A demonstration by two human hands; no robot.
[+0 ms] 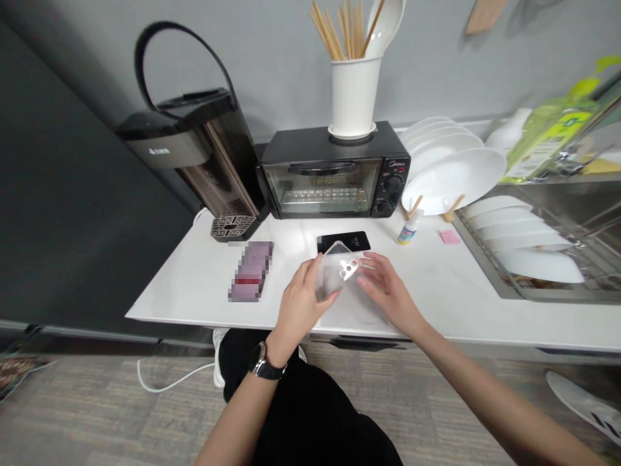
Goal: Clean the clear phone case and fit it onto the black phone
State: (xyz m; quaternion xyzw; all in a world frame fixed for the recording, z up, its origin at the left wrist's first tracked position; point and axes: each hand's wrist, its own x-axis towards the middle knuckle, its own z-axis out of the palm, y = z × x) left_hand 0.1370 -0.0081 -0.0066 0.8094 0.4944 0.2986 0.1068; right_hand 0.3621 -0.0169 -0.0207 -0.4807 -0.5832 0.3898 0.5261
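Observation:
A clear phone case (334,275) with camera cutouts hangs tilted just above the white counter. My left hand (303,294) grips its left end, thumb along the lower edge and fingers behind the upper one. At the other end, the curled fingers and thumb of my right hand (388,291) hold the case's right side. Behind the case, a black phone (358,241) lies flat with its screen lit and showing a clock. A corner of another clear piece (338,247) overlaps that phone; most of it is hidden.
A blurred-out purple item (253,268) lies left on the counter (194,291). Behind are a drink dispenser (204,155) and a toaster oven (330,178) with a utensil cup on top. Rightward are a small bottle (408,230), pink sticky notes (449,237), plates (456,178) and a sink (490,285).

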